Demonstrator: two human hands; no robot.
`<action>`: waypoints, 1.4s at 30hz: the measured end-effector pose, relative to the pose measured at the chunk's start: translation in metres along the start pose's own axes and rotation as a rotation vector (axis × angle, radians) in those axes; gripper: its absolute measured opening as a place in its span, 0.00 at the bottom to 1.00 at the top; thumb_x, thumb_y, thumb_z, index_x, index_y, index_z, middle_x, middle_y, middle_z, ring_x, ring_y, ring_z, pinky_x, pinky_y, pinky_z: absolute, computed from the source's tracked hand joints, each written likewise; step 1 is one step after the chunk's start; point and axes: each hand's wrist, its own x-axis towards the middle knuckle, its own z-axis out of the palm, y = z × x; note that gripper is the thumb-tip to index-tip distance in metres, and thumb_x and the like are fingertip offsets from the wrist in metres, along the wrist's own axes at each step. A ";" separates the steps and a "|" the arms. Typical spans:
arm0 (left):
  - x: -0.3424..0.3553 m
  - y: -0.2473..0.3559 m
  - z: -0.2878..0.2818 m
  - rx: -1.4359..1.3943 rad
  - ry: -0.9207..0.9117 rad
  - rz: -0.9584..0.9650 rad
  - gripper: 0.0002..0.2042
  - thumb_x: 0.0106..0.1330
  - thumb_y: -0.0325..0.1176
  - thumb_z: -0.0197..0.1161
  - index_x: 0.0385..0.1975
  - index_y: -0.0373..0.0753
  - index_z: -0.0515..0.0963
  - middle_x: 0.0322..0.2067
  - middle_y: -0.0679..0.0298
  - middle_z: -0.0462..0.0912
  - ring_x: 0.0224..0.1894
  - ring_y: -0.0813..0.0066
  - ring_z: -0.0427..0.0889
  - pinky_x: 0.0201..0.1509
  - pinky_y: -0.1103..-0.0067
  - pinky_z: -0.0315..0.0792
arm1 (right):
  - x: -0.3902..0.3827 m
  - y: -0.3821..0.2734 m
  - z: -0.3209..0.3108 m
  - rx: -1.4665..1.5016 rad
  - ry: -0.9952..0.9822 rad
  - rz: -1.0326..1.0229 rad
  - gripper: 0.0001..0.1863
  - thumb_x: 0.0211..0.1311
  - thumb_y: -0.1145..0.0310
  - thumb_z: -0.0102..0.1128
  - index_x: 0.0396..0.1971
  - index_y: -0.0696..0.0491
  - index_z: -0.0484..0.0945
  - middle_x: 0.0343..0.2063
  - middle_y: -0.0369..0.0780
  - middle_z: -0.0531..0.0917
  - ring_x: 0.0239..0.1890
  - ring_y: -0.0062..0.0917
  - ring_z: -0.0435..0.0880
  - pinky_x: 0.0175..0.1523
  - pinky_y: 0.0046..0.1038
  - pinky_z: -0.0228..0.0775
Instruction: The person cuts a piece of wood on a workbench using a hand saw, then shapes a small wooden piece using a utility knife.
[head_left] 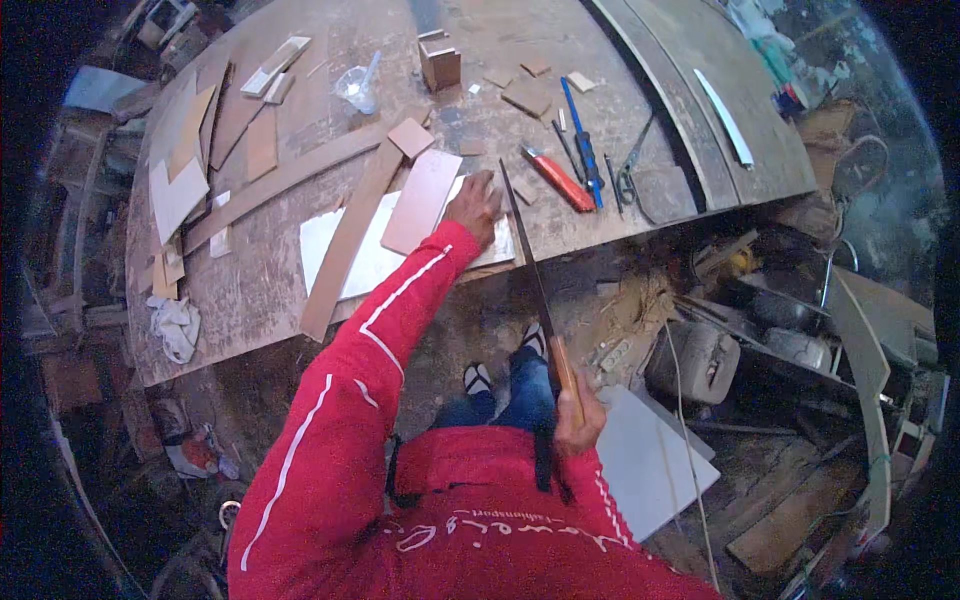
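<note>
My right hand (578, 422) is wrapped round the wooden handle of a handsaw (530, 265). Its long dark blade slants up past the table's near edge, against the right end of a white board (350, 275). On that same end, just left of the blade, my left hand (476, 212) presses down with bent fingers and steadies the board. A pink rectangular piece (424, 200) lies on the board beside my left wrist. Further left, a long brown wood strip (352, 235) crosses the board, and a small pinkish square (410, 138) sits at the strip's far end.
Right of the saw lie a red-handled cutter (560, 180), a blue tool (585, 150) and scissors (628, 180). A small wooden box (439, 63) and a plastic cup (355, 90) stand further back. A grey-white sheet (650, 465) leans below the table (270, 310), and a loose cable hangs there.
</note>
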 end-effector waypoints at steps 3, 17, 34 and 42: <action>0.002 0.002 0.003 0.006 0.007 0.026 0.18 0.58 0.38 0.64 0.46 0.38 0.75 0.56 0.48 0.68 0.58 0.47 0.68 0.55 0.61 0.73 | 0.046 0.004 0.018 -0.080 -0.026 0.035 0.19 0.70 0.67 0.49 0.55 0.61 0.73 0.44 0.48 0.82 0.47 0.30 0.82 0.51 0.28 0.71; 0.007 0.008 0.001 -0.015 -0.008 0.023 0.19 0.55 0.36 0.65 0.46 0.37 0.77 0.58 0.48 0.68 0.58 0.47 0.68 0.56 0.61 0.73 | 0.084 0.017 0.037 -0.099 0.002 -0.005 0.19 0.69 0.67 0.48 0.55 0.61 0.74 0.40 0.47 0.84 0.34 0.28 0.84 0.38 0.31 0.74; 0.000 -0.003 -0.003 0.025 -0.014 -0.010 0.15 0.57 0.32 0.62 0.44 0.37 0.76 0.56 0.46 0.69 0.57 0.45 0.70 0.56 0.62 0.73 | 0.019 0.011 0.011 -0.027 -0.067 -0.019 0.21 0.69 0.66 0.46 0.57 0.61 0.72 0.44 0.50 0.83 0.47 0.31 0.83 0.52 0.30 0.72; 0.003 0.006 -0.004 -0.037 -0.003 0.015 0.17 0.56 0.33 0.62 0.45 0.35 0.76 0.57 0.46 0.68 0.58 0.46 0.69 0.55 0.61 0.73 | 0.070 0.020 0.028 -0.035 -0.099 0.169 0.20 0.69 0.66 0.46 0.53 0.64 0.73 0.41 0.49 0.84 0.46 0.34 0.83 0.53 0.30 0.71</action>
